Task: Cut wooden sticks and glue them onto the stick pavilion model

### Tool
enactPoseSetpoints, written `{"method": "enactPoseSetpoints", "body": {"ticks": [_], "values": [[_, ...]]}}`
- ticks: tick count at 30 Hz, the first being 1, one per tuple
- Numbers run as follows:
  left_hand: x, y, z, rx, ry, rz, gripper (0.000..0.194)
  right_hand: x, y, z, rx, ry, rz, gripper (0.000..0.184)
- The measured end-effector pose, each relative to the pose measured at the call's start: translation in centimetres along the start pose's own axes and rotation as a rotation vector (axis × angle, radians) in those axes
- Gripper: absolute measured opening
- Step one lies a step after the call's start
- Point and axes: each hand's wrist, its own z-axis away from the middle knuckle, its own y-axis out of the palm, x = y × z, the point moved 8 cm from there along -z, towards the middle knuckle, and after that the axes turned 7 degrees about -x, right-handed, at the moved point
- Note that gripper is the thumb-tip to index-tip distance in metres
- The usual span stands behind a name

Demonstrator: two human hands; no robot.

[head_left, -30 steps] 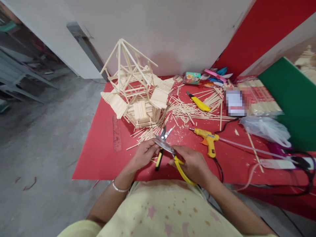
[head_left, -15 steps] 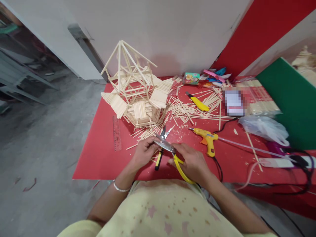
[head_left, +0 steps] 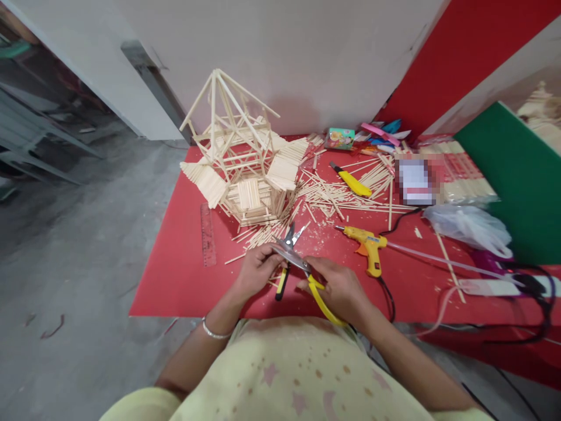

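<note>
My right hand [head_left: 339, 286] is closed around a pair of yellow-handled shears [head_left: 318, 295], whose metal blades point up and left. Close to the blade tips, my left hand [head_left: 258, 272] is closed in a pinch; whatever lies between its fingers is too small or hidden to make out. Beneath the shears lies a second cutting tool with black and yellow handles [head_left: 281, 285], its blades spread. Behind the hands stands a model built of thin wooden sticks [head_left: 249, 196], with an open pointed roof frame and slatted panels. Loose sticks [head_left: 326, 196] are heaped beside it.
On the red table [head_left: 162, 280] lie a clear ruler [head_left: 207, 237], a yellow utility knife [head_left: 353, 182] and a yellow glue gun [head_left: 368, 245] with its cord. Further right are a plastic bag [head_left: 468, 228], packed sticks [head_left: 468, 175], a power strip [head_left: 486, 287] and a green board [head_left: 508, 187].
Almost nothing differs. Both hands and the shears stay in nearly the same place, with the blades turned slightly; the whole view has shifted a little.
</note>
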Motion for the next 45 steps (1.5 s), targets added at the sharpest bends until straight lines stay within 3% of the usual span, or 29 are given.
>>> {"method": "enactPoseSetpoints", "body": {"ticks": [4, 7, 12, 19, 22, 24, 29, 33, 38, 42, 45], "values": [[0.8, 0.3, 0.3, 0.017, -0.081, 0.081, 0.026, -0.4, 0.5, 0.1, -0.009, 0.065, -0.136, 0.041], [0.4, 0.1, 0.2, -0.021, -0.082, 0.120, 0.027, -0.6, 0.4, 0.1, -0.036, 0.100, -0.066, 0.042], [-1.4, -0.4, -0.3, -0.116, 0.068, 0.100, 0.024, 0.5, -0.1, -0.2, -0.037, 0.020, 0.118, 0.049], [-2.8, -1.4, -0.3, -0.164, 0.281, -0.112, 0.007, 0.6, 0.6, -0.2, -0.048, -0.010, 0.120, 0.051], [-2.9, -1.6, -0.1, -0.164, 0.325, -0.232, 0.008, 0.3, 1.0, -0.1, -0.040, -0.009, 0.116, 0.051], [-2.4, -1.6, 0.0, -0.158, 0.280, -0.247, 0.009, 0.3, 1.0, 0.0, -0.038, 0.003, 0.135, 0.052], [0.2, -0.8, 0.1, -0.113, -0.011, -0.021, 0.017, -0.6, 1.2, 0.6, -0.035, 0.102, 0.181, 0.038], [0.1, -0.8, 0.1, -0.106, -0.072, 0.122, 0.028, -3.1, 0.5, 1.9, -0.122, 0.218, 0.386, 0.047], [-1.6, -3.9, -0.9, -0.228, 0.015, 0.257, 0.032, -6.2, -0.3, 4.2, -0.082, 0.386, 0.726, 0.055], [-2.6, -7.2, -2.2, -0.366, 0.022, 0.379, 0.034, -4.9, -0.1, 4.5, 0.017, 0.300, 0.771, 0.050], [-2.9, -8.5, -3.4, -0.411, 0.016, 0.439, 0.038, -3.3, 0.0, 3.9, 0.144, 0.267, 0.796, 0.047]]}}
